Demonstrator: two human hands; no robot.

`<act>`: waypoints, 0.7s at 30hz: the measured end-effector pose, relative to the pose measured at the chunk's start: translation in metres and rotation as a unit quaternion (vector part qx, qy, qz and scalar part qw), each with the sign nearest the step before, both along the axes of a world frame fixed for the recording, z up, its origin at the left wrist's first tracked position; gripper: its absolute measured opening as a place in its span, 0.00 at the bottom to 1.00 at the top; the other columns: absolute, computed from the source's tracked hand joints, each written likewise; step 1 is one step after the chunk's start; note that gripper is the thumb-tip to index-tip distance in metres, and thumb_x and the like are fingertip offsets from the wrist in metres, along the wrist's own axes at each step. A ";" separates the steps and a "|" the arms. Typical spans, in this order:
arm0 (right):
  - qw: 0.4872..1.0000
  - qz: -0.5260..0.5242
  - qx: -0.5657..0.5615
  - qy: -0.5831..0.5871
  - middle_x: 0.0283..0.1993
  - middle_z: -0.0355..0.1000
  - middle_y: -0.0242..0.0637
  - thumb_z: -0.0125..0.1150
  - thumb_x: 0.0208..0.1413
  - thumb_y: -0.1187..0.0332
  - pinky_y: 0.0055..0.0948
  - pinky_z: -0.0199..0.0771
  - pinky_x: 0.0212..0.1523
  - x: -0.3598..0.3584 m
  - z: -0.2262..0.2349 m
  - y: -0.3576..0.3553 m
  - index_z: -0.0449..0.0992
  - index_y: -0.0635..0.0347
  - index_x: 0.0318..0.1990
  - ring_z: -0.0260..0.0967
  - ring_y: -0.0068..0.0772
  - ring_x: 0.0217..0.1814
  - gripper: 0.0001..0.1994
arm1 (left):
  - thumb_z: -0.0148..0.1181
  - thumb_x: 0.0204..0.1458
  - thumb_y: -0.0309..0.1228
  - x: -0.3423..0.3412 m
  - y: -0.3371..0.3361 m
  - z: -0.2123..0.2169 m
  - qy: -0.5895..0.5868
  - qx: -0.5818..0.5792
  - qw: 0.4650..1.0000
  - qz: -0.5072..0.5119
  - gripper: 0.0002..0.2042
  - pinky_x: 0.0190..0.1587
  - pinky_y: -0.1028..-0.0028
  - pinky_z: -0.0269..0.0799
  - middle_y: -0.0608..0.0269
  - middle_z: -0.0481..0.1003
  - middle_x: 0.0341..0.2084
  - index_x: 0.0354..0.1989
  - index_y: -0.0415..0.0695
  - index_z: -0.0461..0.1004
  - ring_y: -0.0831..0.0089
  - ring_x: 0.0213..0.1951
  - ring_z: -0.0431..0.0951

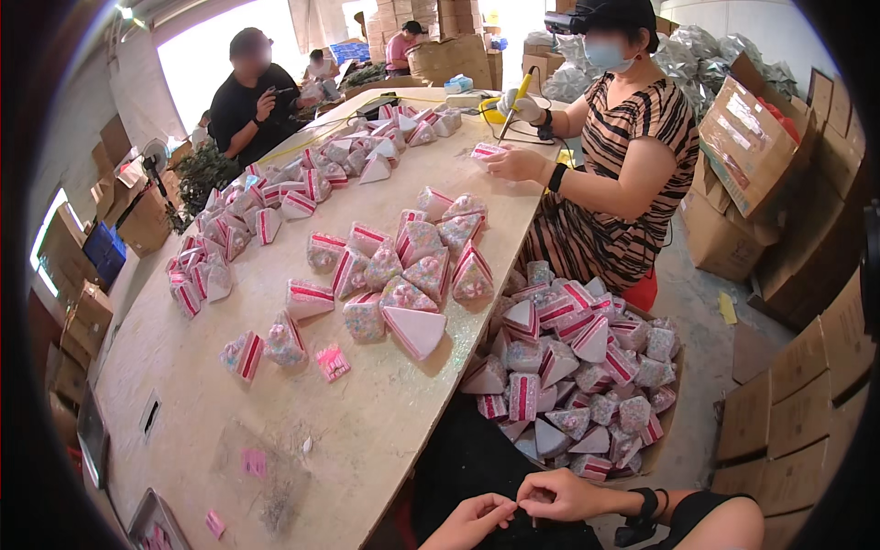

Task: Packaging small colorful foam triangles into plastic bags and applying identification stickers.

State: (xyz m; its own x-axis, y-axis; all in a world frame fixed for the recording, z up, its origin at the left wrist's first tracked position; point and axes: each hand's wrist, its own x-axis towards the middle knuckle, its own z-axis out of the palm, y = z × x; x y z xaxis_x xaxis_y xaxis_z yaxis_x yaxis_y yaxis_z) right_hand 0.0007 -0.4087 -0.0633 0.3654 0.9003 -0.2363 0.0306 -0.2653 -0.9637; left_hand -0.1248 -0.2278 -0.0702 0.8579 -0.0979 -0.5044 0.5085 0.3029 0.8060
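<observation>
Over my lap, beside the table's near right edge, my left hand (478, 519) and my right hand (561, 496) meet at the fingertips. Both are closed in a pinch, and whatever small thing lies between them is too hidden to name. Nearest on the table (367, 440) are a clear plastic bag (234, 449) with a pink label in it and a loose pink label (214, 523). Farther up lies a pink printed packet (332, 363). Past it sits a cluster of glittery cake-slice ornaments (417, 330), white with pink stripes, some upright and some tipped over.
A carton heaped with cake-slice ornaments (573, 367) stands right of the table. Across the table's right edge a person (632, 137) holds a yellow-handled tool and one ornament. Another person (252, 101) is at the far left. Stacked cartons (779, 412) line the right side.
</observation>
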 end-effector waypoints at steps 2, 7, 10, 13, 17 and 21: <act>0.987 -0.045 0.018 0.152 0.28 0.71 0.29 0.59 0.60 0.69 0.17 0.66 0.28 0.002 -0.016 -0.007 0.74 0.63 0.41 0.66 0.14 0.25 0.07 | 0.64 0.54 0.38 0.011 0.007 -0.004 -0.053 0.059 0.997 -0.015 0.12 0.33 0.75 0.70 0.62 0.74 0.29 0.36 0.41 0.75 0.71 0.30 0.74; 0.974 -0.119 -0.006 0.190 0.27 0.69 0.23 0.59 0.60 0.70 0.14 0.60 0.21 0.015 -0.014 -0.013 0.73 0.62 0.39 0.62 0.09 0.22 0.05 | 0.65 0.52 0.35 0.071 0.025 0.057 -0.211 0.608 0.756 0.119 0.21 0.47 0.62 0.69 0.48 0.73 0.41 0.51 0.38 0.69 0.54 0.44 0.73; 0.969 -0.126 0.031 0.212 0.27 0.69 0.23 0.59 0.60 0.70 0.13 0.60 0.21 0.015 -0.021 -0.010 0.74 0.62 0.39 0.62 0.09 0.22 0.05 | 0.68 0.46 0.34 0.117 0.047 0.076 -0.222 0.733 0.606 0.216 0.33 0.53 0.54 0.65 0.46 0.65 0.53 0.61 0.39 0.61 0.46 0.51 0.66; 0.978 -0.117 0.015 0.173 0.28 0.69 0.23 0.59 0.59 0.70 0.13 0.61 0.22 0.012 -0.014 -0.008 0.74 0.62 0.38 0.63 0.09 0.23 0.05 | 0.70 0.44 0.34 0.159 0.071 0.075 -0.223 0.749 0.578 0.235 0.35 0.55 0.54 0.63 0.47 0.61 0.57 0.61 0.39 0.61 0.45 0.52 0.65; 0.981 -0.148 0.050 0.113 0.29 0.70 0.23 0.61 0.57 0.71 0.14 0.62 0.27 0.007 -0.007 -0.006 0.74 0.62 0.37 0.64 0.10 0.27 0.05 | 0.69 0.43 0.30 0.175 0.087 0.057 -0.128 0.711 0.655 0.221 0.33 0.56 0.54 0.64 0.47 0.62 0.57 0.59 0.38 0.62 0.46 0.56 0.64; 0.958 -0.204 0.096 -0.180 0.27 0.69 0.28 0.61 0.50 0.76 0.20 0.63 0.31 0.031 0.031 0.004 0.74 0.60 0.32 0.64 0.17 0.29 0.03 | 0.64 0.48 0.28 0.131 0.075 0.060 -0.233 0.624 0.678 0.311 0.27 0.52 0.64 0.71 0.47 0.65 0.55 0.58 0.38 0.63 0.55 0.56 0.69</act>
